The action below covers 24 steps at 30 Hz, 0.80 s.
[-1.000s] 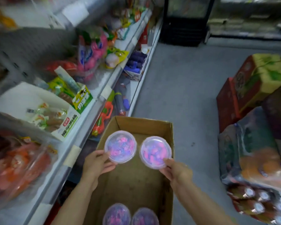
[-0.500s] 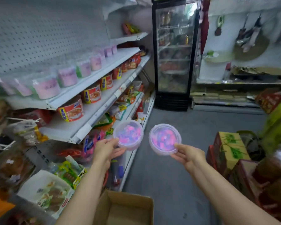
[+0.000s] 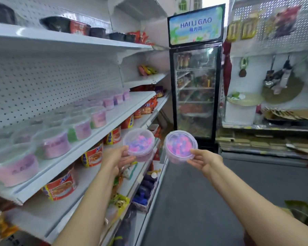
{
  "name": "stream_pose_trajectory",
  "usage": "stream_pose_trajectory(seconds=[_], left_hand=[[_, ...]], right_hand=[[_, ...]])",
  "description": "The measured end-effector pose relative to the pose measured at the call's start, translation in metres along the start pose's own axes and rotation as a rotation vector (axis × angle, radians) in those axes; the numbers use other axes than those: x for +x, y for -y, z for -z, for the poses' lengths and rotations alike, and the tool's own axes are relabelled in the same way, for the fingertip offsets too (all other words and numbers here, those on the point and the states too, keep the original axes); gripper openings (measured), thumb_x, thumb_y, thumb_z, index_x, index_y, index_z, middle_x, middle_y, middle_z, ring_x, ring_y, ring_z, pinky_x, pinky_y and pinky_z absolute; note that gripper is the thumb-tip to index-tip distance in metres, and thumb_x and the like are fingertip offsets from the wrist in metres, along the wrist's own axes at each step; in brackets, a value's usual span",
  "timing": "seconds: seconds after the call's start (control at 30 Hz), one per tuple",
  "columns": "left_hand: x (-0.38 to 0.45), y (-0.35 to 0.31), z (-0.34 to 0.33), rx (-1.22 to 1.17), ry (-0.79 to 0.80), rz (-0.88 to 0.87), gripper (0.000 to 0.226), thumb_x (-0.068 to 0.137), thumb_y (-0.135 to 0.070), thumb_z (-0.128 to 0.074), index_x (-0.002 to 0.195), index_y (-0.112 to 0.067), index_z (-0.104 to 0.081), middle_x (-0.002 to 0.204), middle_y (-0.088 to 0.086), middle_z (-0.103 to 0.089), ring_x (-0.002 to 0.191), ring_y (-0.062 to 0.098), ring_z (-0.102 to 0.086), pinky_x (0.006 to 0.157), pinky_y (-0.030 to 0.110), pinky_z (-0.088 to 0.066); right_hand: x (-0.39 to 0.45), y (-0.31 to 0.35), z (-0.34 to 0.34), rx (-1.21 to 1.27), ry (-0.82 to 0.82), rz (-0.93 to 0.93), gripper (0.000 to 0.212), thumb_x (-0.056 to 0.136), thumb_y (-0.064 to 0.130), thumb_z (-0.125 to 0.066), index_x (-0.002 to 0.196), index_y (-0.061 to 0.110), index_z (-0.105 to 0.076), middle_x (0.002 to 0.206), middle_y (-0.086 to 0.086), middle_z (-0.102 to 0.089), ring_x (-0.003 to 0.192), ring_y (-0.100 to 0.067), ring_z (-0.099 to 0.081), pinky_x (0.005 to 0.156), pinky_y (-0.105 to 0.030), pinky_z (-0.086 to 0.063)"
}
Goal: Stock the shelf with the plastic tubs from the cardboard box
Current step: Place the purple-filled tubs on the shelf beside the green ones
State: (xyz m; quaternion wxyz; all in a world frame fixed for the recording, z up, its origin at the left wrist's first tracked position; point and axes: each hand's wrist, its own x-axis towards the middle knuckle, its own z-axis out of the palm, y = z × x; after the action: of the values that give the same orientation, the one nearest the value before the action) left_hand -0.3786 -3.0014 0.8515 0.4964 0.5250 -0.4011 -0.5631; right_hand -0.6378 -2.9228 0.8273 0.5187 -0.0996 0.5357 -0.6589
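Observation:
My left hand point(image 3: 116, 157) grips a clear plastic tub point(image 3: 139, 143) filled with pink and purple pieces, held up in front of the shelving. My right hand point(image 3: 204, 159) holds a second tub of the same kind point(image 3: 180, 146) beside it, lid tilted toward me. Both tubs hang in the air right of the white shelf point(image 3: 96, 132). On that shelf stand several similar pink-filled tubs point(image 3: 52, 142) in a row running back along the pegboard. The cardboard box is out of view.
Red instant-noodle bowls point(image 3: 60, 187) fill the shelf below. Dark bowls point(image 3: 78, 27) sit on the top shelf. A glass-door fridge point(image 3: 196, 89) stands at the aisle's end. Grey floor point(image 3: 194, 201) runs along the aisle, with flattened cardboard point(image 3: 256, 141) at the right.
Both hands have lifted the two tubs out of the cardboard box and up to shelf height. The view has swung up from the box to the shelves.

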Motion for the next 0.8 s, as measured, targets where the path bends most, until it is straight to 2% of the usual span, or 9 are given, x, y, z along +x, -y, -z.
stream_pose_trajectory(seconds=[0.1, 0.2, 0.3, 0.47, 0.5, 0.6, 0.63, 0.7, 0.8], left_hand=[[0.050, -0.027, -0.016, 0.006, -0.054, -0.039, 0.021, 0.090, -0.004, -0.062, 0.105, 0.011, -0.059, 0.082, 0.023, -0.066, 0.064, 0.032, -0.069, 0.047, 0.026, -0.057], [0.094, -0.043, -0.032, -0.018, -0.090, -0.065, 0.013, 0.089, -0.003, -0.062, 0.096, 0.009, -0.061, 0.077, 0.022, -0.066, 0.054, 0.029, -0.069, 0.049, 0.029, -0.059], [0.142, -0.053, -0.051, -0.014, -0.154, -0.091, 0.008, 0.087, -0.001, -0.063, 0.090, 0.006, -0.063, 0.077, 0.019, -0.067, 0.046, 0.028, -0.067, 0.047, 0.029, -0.058], [0.219, -0.069, -0.082, -0.035, -0.292, -0.080, 0.008, 0.088, -0.004, -0.064, 0.092, 0.002, -0.063, 0.086, 0.021, -0.069, 0.047, 0.025, -0.068, 0.048, 0.029, -0.057], [0.231, -0.075, -0.087, -0.052, -0.317, -0.075, 0.012, 0.088, -0.004, -0.064, 0.097, 0.004, -0.063, 0.090, 0.024, -0.069, 0.049, 0.026, -0.069, 0.045, 0.029, -0.057], [0.261, -0.086, -0.092, -0.105, -0.425, -0.095, 0.020, 0.089, -0.002, -0.062, 0.105, 0.010, -0.060, 0.097, 0.028, -0.066, 0.046, 0.027, -0.068, 0.040, 0.026, -0.053], [0.268, -0.090, -0.092, -0.115, -0.460, -0.102, 0.023, 0.089, -0.002, -0.062, 0.107, 0.011, -0.059, 0.098, 0.028, -0.065, 0.047, 0.027, -0.068, 0.040, 0.026, -0.053], [0.282, -0.094, -0.088, -0.122, -0.541, -0.109, 0.028, 0.088, -0.003, -0.064, 0.111, 0.012, -0.058, 0.099, 0.029, -0.066, 0.054, 0.031, -0.071, 0.043, 0.026, -0.054], [0.298, -0.100, -0.083, -0.141, -0.649, -0.128, 0.022, 0.089, -0.004, -0.064, 0.106, 0.008, -0.058, 0.099, 0.028, -0.065, 0.057, 0.031, -0.071, 0.045, 0.030, -0.057]], right_hand=[[0.050, 0.027, -0.028, -0.037, 0.028, -0.014, 0.009, 0.079, -0.010, -0.066, 0.074, -0.009, -0.059, 0.079, -0.021, -0.059, 0.064, -0.031, -0.059, 0.036, -0.029, -0.052], [0.105, 0.051, -0.059, -0.071, 0.075, -0.006, 0.007, 0.079, -0.010, -0.066, 0.082, -0.012, -0.061, 0.088, -0.024, -0.061, 0.068, -0.032, -0.061, 0.038, -0.030, -0.054], [0.163, 0.072, -0.092, -0.073, 0.109, -0.005, 0.013, 0.074, -0.009, -0.072, 0.082, -0.012, -0.062, 0.098, -0.028, -0.063, 0.074, -0.035, -0.066, 0.052, -0.038, -0.059], [0.255, 0.104, -0.138, -0.117, 0.208, -0.034, 0.020, 0.071, -0.008, -0.077, 0.086, -0.013, -0.065, 0.092, -0.027, -0.067, 0.077, -0.036, -0.070, 0.064, -0.042, -0.061], [0.273, 0.111, -0.149, -0.132, 0.237, -0.051, 0.023, 0.070, -0.008, -0.077, 0.088, -0.013, -0.065, 0.090, -0.027, -0.067, 0.076, -0.036, -0.070, 0.065, -0.042, -0.061], [0.320, 0.133, -0.189, -0.209, 0.340, -0.062, 0.026, 0.070, -0.007, -0.078, 0.090, -0.013, -0.064, 0.088, -0.026, -0.066, 0.072, -0.034, -0.070, 0.054, -0.036, -0.060], [0.332, 0.140, -0.205, -0.227, 0.378, -0.060, 0.025, 0.070, -0.006, -0.078, 0.090, -0.012, -0.064, 0.087, -0.025, -0.067, 0.073, -0.033, -0.070, 0.054, -0.036, -0.060], [0.352, 0.147, -0.238, -0.262, 0.483, -0.077, 0.021, 0.074, -0.006, -0.074, 0.092, -0.009, -0.063, 0.087, -0.024, -0.067, 0.076, -0.032, -0.070, 0.060, -0.037, -0.061], [0.374, 0.148, -0.290, -0.327, 0.670, -0.116, 0.007, 0.082, -0.007, -0.066, 0.084, -0.005, -0.059, 0.081, -0.019, -0.061, 0.070, -0.027, -0.063, 0.057, -0.035, -0.059]])
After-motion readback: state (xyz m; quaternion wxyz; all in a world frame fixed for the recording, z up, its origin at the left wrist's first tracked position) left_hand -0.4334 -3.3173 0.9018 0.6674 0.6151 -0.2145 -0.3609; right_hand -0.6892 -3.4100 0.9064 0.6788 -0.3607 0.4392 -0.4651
